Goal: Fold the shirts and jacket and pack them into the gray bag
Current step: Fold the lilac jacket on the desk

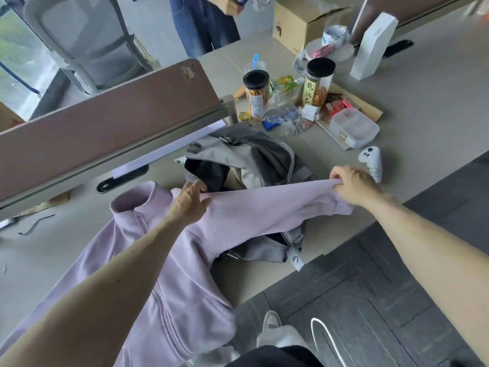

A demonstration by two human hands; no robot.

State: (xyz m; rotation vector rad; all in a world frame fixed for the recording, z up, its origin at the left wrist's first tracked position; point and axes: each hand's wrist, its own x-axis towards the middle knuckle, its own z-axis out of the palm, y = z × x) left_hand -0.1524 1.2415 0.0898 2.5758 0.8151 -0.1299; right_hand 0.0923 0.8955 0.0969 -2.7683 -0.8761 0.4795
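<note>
At far left, brown divider panel (105, 123) runs along the far side of the worktop (423, 107).

Near left: lilac jacket (164, 274) lies zip-side up on the worktop, collar (132, 202) toward the far side. Its lower body spills past the near edge (hem out of frame).

Left hand (189, 201): thumb and fingers pinch the jacket's sleeve (264, 205) close to the shoulder.

Sleeve is pulled out flat toward the right, lifted off the worktop, and crosses over the gray bag (246, 154).

Centre: gray bag sits on the worktop, unzipped, dark interior showing just far of the left hand. Its near end, with a snap tab, shows below the sleeve.

Far of the bag: clutter of wrappers and a tall black-lidded snack jar (318, 83) (a shorter one stands to its left).

Right hand (352, 185): fingers curled tight round the cuff end of the sleeve, fabric bunched under the palm.

Right of that hand: white game controller (371, 161), close to the knuckles; contact cannot be judged. Farther off sits a clear lidded lunch box (354, 127), then an upright white carton (373, 46) at far right.
</note>
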